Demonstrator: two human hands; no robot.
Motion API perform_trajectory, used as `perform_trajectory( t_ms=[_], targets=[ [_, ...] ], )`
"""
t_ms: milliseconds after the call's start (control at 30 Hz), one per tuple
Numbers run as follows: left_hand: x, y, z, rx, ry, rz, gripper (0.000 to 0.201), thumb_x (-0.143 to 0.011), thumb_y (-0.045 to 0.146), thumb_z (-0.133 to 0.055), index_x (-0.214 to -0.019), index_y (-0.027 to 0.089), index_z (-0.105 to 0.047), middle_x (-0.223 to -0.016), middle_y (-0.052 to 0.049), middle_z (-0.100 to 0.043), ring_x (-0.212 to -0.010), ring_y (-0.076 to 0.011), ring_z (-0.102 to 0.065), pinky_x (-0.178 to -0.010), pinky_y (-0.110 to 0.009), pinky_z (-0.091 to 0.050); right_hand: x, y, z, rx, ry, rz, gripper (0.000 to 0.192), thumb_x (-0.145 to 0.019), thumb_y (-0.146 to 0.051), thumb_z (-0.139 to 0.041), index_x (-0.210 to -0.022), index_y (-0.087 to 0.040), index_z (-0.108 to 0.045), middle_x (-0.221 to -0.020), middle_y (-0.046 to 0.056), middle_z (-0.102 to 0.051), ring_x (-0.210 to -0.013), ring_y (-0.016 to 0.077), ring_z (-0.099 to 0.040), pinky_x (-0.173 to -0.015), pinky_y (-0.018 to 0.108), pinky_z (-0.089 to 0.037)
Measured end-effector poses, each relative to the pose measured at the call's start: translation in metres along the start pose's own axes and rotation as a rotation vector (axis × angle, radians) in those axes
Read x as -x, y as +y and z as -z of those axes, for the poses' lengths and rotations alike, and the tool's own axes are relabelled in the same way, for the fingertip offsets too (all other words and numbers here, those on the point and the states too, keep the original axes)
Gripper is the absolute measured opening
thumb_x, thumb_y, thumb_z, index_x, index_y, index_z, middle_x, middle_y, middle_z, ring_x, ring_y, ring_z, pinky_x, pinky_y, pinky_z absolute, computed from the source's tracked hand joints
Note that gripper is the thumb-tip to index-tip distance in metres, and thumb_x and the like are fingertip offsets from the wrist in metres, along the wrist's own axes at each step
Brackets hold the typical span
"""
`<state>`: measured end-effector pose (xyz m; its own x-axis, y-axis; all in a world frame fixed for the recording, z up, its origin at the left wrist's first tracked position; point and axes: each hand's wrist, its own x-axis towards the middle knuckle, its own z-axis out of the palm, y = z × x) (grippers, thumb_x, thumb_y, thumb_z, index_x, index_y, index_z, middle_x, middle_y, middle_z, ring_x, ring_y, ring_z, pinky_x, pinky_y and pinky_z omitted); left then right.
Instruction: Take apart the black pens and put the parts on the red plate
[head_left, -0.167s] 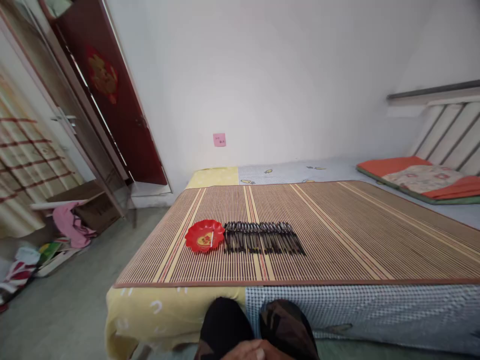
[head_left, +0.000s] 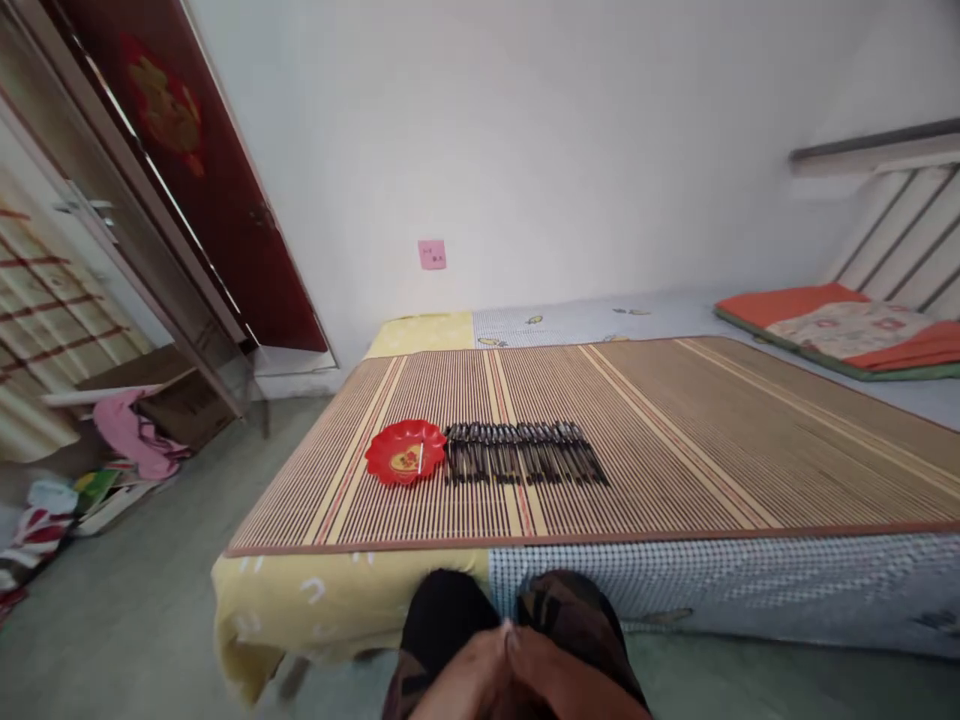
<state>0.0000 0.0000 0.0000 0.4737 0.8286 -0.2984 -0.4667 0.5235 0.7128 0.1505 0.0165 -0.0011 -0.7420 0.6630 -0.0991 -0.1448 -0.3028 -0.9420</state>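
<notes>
Hands first, nearest the camera: left hand (head_left: 465, 680) and right hand (head_left: 559, 685) are meeting at the bottom edge of the view, above the knees (head_left: 510, 615), fingertips touching each other along the midline. Both are cropped by the frame, so I cannot tell whether the fingers are curled closed or lying loose; nothing is showing between them.

Beyond the knees, the bed edge is hanging with a yellow sheet (head_left: 300, 600) on the left and a checked sheet (head_left: 712, 580) on the right. A striped bamboo mat (head_left: 675, 450) is lying over the bed top.

Red plate (head_left: 405, 452), scalloped rim, is sitting on the mat's left part, well apart from the hands. It is holding one thin white stick (head_left: 421, 457), lying roughly front to back over a yellow centre print.

Just beside the plate, on its right, a row of dark pens (head_left: 521, 452) is lying side by side on the mat, tips pointing away.

Farther off, an orange-edged folded quilt (head_left: 847, 335) is resting at the far right of the bed. A pink note (head_left: 432, 254) is sticking on the white wall. A dark red door (head_left: 187, 150) is standing at far left, with clothes (head_left: 135, 435) piled on the floor below.
</notes>
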Motion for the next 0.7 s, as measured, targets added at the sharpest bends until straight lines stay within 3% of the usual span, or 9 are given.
perform_trajectory(
  t_ms=[67, 133, 200, 267, 500, 600, 700],
  targets=[
    [0.001, 0.02, -0.006, 0.06, 0.045, -0.01, 0.058, -0.088, 0.066, -0.056, -0.104, 0.014, -0.075, -0.095, -0.014, -0.076, -0.085, -0.0251, -0.071, -0.078, -0.034, -0.053, -0.006, -0.007, -0.005, -0.176, -0.055, 0.037, 0.081, -0.09, -0.079, -0.033, -0.107, -0.011, -0.076, -0.102, 0.018, -0.075, -0.092, 0.0273, -0.071, -0.081, 0.04, -0.052],
    [0.006, 0.048, -0.009, 0.148, -0.032, -0.12, 0.071, -0.093, 0.067, -0.044, -0.123, 0.008, -0.068, -0.126, -0.021, -0.068, -0.119, -0.0281, -0.063, -0.103, -0.035, -0.045, -0.011, -0.018, -0.01, -0.366, -0.043, 0.091, 0.092, -0.087, -0.084, -0.029, -0.112, -0.008, -0.074, -0.102, 0.022, -0.075, -0.09, 0.027, -0.072, -0.079, 0.038, -0.051],
    [0.013, 0.074, -0.01, 0.215, -0.116, -0.222, 0.082, -0.094, 0.07, -0.034, -0.134, 0.004, -0.061, -0.143, -0.023, -0.057, -0.14, -0.0303, -0.045, -0.119, -0.039, -0.027, -0.014, -0.03, -0.014, -0.489, -0.012, 0.133, 0.091, -0.086, -0.084, -0.033, -0.118, -0.008, -0.073, -0.11, 0.023, -0.074, -0.097, 0.0277, -0.071, -0.082, 0.037, -0.051],
    [0.022, 0.09, -0.009, 0.246, -0.187, -0.26, 0.088, -0.094, 0.072, -0.026, -0.138, 0.002, -0.057, -0.149, -0.023, -0.05, -0.146, -0.0318, -0.035, -0.123, -0.043, -0.016, -0.013, -0.041, -0.017, -0.556, 0.0, 0.156, 0.088, -0.084, -0.084, -0.039, -0.12, -0.01, -0.072, -0.116, 0.023, -0.073, -0.102, 0.0285, -0.07, -0.085, 0.037, -0.05],
    [0.042, 0.088, -0.009, 0.286, -0.23, -0.295, 0.092, -0.093, 0.074, -0.022, -0.143, 0.003, -0.053, -0.153, -0.021, -0.045, -0.15, -0.0319, -0.028, -0.125, -0.043, -0.011, -0.008, -0.05, -0.024, -0.599, -0.011, 0.118, 0.095, -0.08, -0.089, -0.036, -0.12, -0.011, -0.072, -0.118, 0.023, -0.072, -0.103, 0.0296, -0.069, -0.085, 0.038, -0.05],
    [0.045, 0.089, -0.009, 0.301, -0.239, -0.301, 0.091, -0.094, 0.073, -0.023, -0.143, 0.002, -0.052, -0.155, -0.022, -0.043, -0.15, -0.0315, -0.028, -0.125, -0.041, -0.012, -0.009, -0.048, -0.022, -0.618, 0.02, 0.115, 0.085, -0.083, -0.084, -0.043, -0.116, -0.011, -0.074, -0.114, 0.021, -0.073, -0.099, 0.0282, -0.07, -0.083, 0.037, -0.05],
    [0.044, 0.09, -0.009, 0.317, -0.24, -0.292, 0.085, -0.095, 0.07, -0.03, -0.142, 0.003, -0.053, -0.154, -0.022, -0.043, -0.148, -0.0322, -0.032, -0.124, -0.042, -0.018, -0.011, -0.045, -0.019, -0.584, 0.156, 0.141, 0.065, -0.086, -0.07, -0.057, -0.107, -0.011, -0.075, -0.099, 0.016, -0.075, -0.087, 0.0234, -0.069, -0.075, 0.033, -0.051]
  ],
)
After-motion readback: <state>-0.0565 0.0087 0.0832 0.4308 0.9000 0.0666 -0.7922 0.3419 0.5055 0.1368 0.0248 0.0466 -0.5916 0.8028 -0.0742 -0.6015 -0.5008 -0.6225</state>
